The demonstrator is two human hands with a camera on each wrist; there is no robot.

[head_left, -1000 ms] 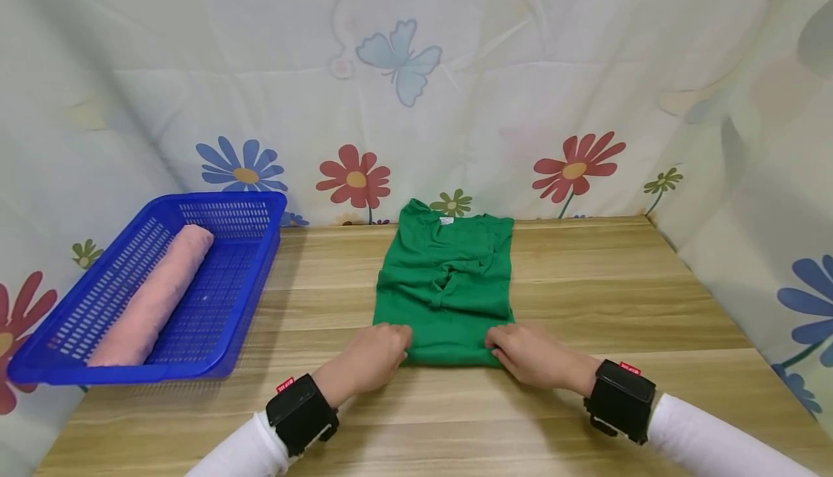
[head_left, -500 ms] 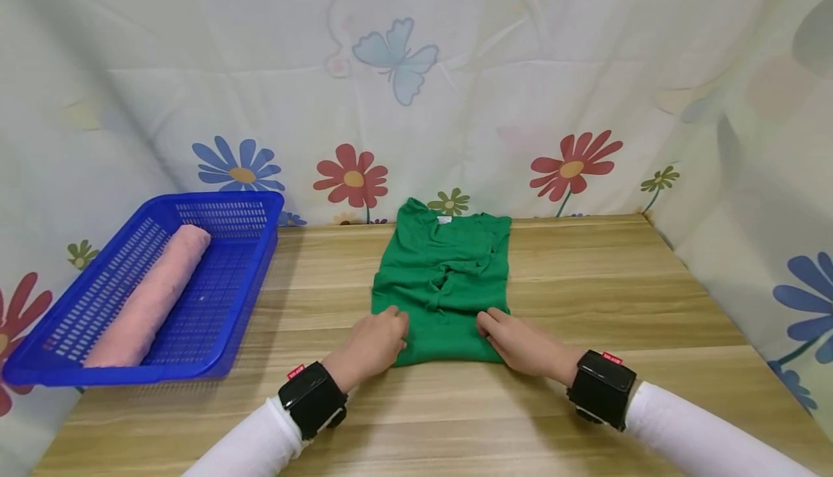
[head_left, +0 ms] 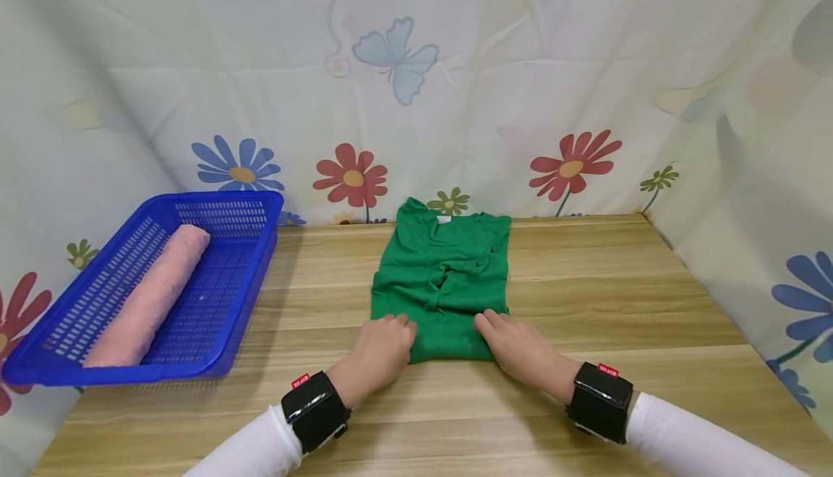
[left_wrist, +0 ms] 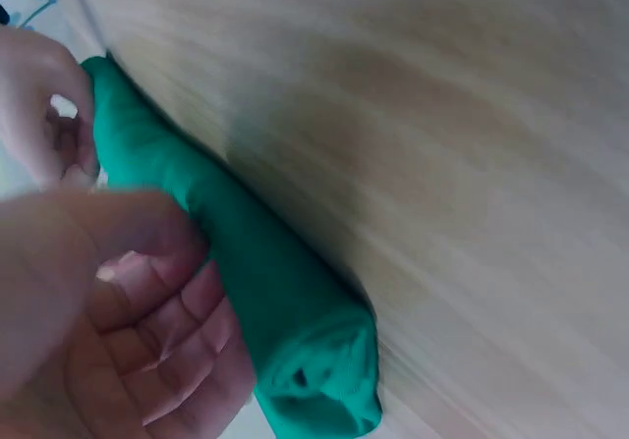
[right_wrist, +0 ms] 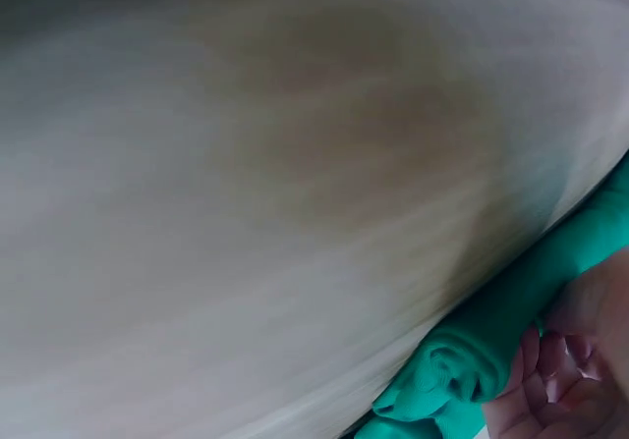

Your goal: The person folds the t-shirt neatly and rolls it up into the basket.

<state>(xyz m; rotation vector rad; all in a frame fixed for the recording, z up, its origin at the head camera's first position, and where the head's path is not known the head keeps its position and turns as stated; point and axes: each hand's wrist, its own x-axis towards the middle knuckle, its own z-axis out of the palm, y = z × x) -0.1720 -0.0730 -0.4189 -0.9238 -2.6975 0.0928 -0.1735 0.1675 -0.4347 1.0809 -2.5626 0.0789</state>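
Note:
A green T-shirt (head_left: pixel 449 242), folded to a narrow strip with its collar tag at the back, lies on the table, its near edge rolled up. My left hand (head_left: pixel 382 354) grips the left part of that roll, fingers curled and thumb against the cloth. On the right part, my right hand (head_left: pixel 520 350) holds it the same way. In the left wrist view the roll (left_wrist: pixel 275 272) shows its spiral end beside the left fingers. The right wrist view shows the other coiled end of the roll (right_wrist: pixel 472 360) close to the right fingers.
To the left stands a blue plastic basket (head_left: pixel 250 296) with a rolled pink cloth (head_left: pixel 152 296) inside. The wooden table (head_left: pixel 605 282) runs back to a flowered curtain (head_left: pixel 468 123), which also lines the sides.
Both hands have moved slightly away from me and a little closer together along the roll. The shirt's near edge has been rolled slightly farther up; the basket stays in place.

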